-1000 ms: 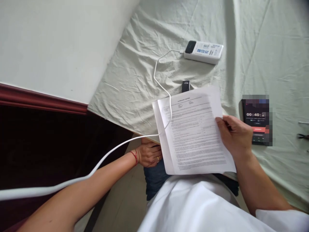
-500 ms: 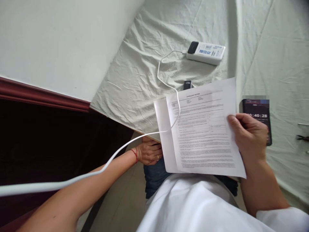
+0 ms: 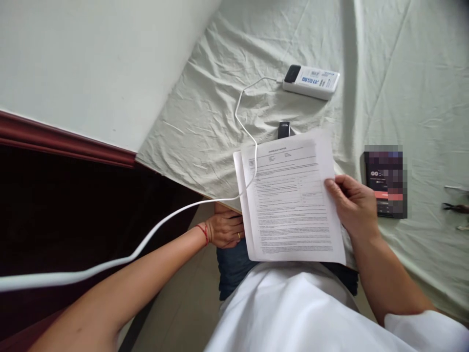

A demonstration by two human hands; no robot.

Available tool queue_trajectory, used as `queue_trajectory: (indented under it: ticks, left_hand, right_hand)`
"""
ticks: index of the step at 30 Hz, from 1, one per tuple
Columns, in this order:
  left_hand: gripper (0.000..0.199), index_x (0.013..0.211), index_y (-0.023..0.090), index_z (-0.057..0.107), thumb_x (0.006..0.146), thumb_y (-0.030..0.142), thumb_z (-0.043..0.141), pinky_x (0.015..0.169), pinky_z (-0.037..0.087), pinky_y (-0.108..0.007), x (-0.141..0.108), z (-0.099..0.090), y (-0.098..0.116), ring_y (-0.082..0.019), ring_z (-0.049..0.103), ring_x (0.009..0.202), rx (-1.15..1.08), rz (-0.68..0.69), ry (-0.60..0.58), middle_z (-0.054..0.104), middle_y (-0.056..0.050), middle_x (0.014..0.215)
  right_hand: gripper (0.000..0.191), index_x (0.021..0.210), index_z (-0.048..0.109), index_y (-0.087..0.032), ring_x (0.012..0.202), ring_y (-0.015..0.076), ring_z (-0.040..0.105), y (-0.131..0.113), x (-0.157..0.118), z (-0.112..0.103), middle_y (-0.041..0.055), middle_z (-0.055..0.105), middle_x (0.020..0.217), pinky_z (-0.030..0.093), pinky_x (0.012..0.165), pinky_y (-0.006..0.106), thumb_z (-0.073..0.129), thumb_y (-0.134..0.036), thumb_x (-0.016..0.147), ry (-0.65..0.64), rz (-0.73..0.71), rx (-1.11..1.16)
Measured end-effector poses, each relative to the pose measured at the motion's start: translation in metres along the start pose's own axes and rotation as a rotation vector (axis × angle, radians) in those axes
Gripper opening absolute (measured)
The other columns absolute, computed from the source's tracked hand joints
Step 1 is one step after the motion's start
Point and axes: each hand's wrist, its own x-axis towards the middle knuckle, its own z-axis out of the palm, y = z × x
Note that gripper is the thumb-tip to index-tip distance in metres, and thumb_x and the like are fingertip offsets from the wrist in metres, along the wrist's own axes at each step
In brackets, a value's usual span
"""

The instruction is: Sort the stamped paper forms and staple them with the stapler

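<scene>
"From the head view, what's the right hand (image 3: 353, 203) got?"

"Its grip pinches the printed sheets (image 3: 289, 210), thumb on top, by the right edge only. They hang over the near edge of the worktop (image 3: 428, 112), above the lap. If that pinch loosens, I reckon they could slide off the front."

"And the left hand (image 3: 224, 231)?"

"Low, beside the sheets' left edge, fingertips hidden. I can't tell whether it holds anything."

"That white cable (image 3: 54, 279) bothers me."

"Me too. It passes in front of the sheets' left side and runs to the power bank (image 3: 311, 82). A wide swing of the paper might snag it and tug the power bank along. Whether they touch, I can't say."

"Can you read anything?"

"The heading looks like 'OVERLEAF NOTES', though it's soft; the lines below are too fine. The power bank has blue lettering, no brand I can make out."

"And the black gadget (image 3: 284, 130) past the top edge?"

"A pale mark, too tiny. The phone (image 3: 381, 188), right of the hand, shows '00:', then it's all blocked out."
</scene>
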Motion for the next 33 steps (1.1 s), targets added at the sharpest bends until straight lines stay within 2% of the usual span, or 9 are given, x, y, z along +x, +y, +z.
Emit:
queue_trajectory:
  ticks: [5, 9, 12, 14, 18, 20, 23, 25, 33]
  left_hand:
    - [0.016, 0.069, 0.022, 0.066, 0.082, 0.017, 0.057, 0.081, 0.055, -0.036, 0.011, -0.005, 0.007, -0.021, 0.065, 0.069, 0.085, -0.068, 0.08, 0.068, -0.006, 0.068]
    - [0.021, 0.063, 0.02, 0.063, 0.083, 0.016, 0.057, 0.071, 0.053, -0.037, 0.032, 0.002, 0.031, -0.021, 0.061, 0.061, 0.093, -0.405, 0.212, 0.064, -0.006, 0.062]
    - [0.026, 0.07, 0.02, 0.069, 0.09, 0.026, 0.054, 0.075, 0.053, -0.038, 0.047, 0.013, 0.062, -0.024, 0.066, 0.073, -0.242, -0.83, 0.479, 0.071, -0.009, 0.074]
    - [0.034, 0.075, 0.019, 0.072, 0.096, 0.034, 0.049, 0.072, 0.054, -0.036, 0.052, 0.018, 0.082, -0.023, 0.067, 0.074, -0.565, -1.096, 0.749, 0.072, -0.008, 0.076]
    - [0.045, 0.083, 0.016, 0.077, 0.091, 0.055, 0.055, 0.073, 0.056, -0.035, 0.054, 0.013, 0.096, -0.023, 0.069, 0.073, -0.982, -1.285, 1.187, 0.075, -0.007, 0.076]
    - [0.041, 0.086, 0.015, 0.078, 0.086, 0.054, 0.066, 0.078, 0.057, -0.035, 0.055, 0.005, 0.092, -0.024, 0.071, 0.078, -1.04, -1.338, 1.172, 0.077, -0.007, 0.079]
    - [0.029, 0.092, 0.015, 0.078, 0.079, 0.041, 0.079, 0.08, 0.056, -0.032, 0.059, -0.005, 0.081, -0.023, 0.073, 0.082, -1.016, -1.397, 0.948, 0.078, -0.005, 0.082]
    - [0.028, 0.093, 0.015, 0.077, 0.077, 0.038, 0.08, 0.077, 0.055, -0.03, 0.062, -0.005, 0.076, -0.021, 0.072, 0.079, -0.965, -1.407, 0.883, 0.078, -0.005, 0.083]
    - [0.031, 0.078, 0.016, 0.066, 0.073, 0.041, 0.084, 0.063, 0.048, -0.024, 0.07, 0.013, 0.076, -0.012, 0.059, 0.062, -0.763, -1.465, 1.046, 0.069, 0.0, 0.071]
  right_hand:
    - [0.025, 0.087, 0.072, -0.022, 0.061, 0.013, 0.047, 0.006, 0.0, 0.006, -0.0012, 0.058, 0.069, 0.034, 0.056, 0.028, 0.069, -0.047, 0.094, 0.027, -0.072, -0.077]
    - [0.025, 0.085, 0.071, -0.022, 0.062, 0.0137, 0.048, 0.01, 0.006, 0.008, -0.0009, 0.058, 0.068, 0.035, 0.056, 0.028, 0.068, -0.045, 0.093, 0.011, -0.084, -0.056]
    - [0.025, 0.086, 0.072, -0.022, 0.062, 0.0146, 0.05, 0.011, 0.007, 0.009, -0.0005, 0.06, 0.069, 0.036, 0.056, 0.028, 0.067, -0.046, 0.093, 0.018, -0.098, -0.048]
    - [0.025, 0.087, 0.072, -0.023, 0.063, 0.0154, 0.051, 0.011, 0.007, 0.009, -0.0001, 0.061, 0.07, 0.038, 0.057, 0.029, 0.068, -0.047, 0.092, 0.022, -0.104, -0.043]
    - [0.026, 0.087, 0.072, -0.022, 0.062, 0.0154, 0.05, 0.01, 0.006, 0.009, 0.0001, 0.06, 0.069, 0.037, 0.057, 0.029, 0.068, -0.048, 0.092, 0.018, -0.117, -0.068]
    - [0.027, 0.084, 0.071, -0.022, 0.062, 0.0149, 0.049, 0.01, 0.006, 0.009, 0.0001, 0.059, 0.067, 0.036, 0.056, 0.029, 0.067, -0.047, 0.091, 0.02, -0.121, -0.084]
    - [0.027, 0.083, 0.07, -0.021, 0.062, 0.0146, 0.049, 0.01, 0.009, 0.01, 0.0001, 0.058, 0.067, 0.036, 0.056, 0.029, 0.066, -0.046, 0.091, 0.025, -0.135, -0.089]
    - [0.027, 0.083, 0.069, -0.021, 0.063, 0.0145, 0.048, 0.01, 0.01, 0.011, 0.0001, 0.058, 0.067, 0.035, 0.056, 0.028, 0.065, -0.046, 0.09, 0.031, -0.145, -0.097]
    - [0.024, 0.081, 0.067, -0.021, 0.06, 0.0134, 0.046, 0.009, 0.01, 0.011, -0.0016, 0.053, 0.064, 0.035, 0.057, 0.028, 0.066, -0.044, 0.089, 0.057, -0.156, -0.105]
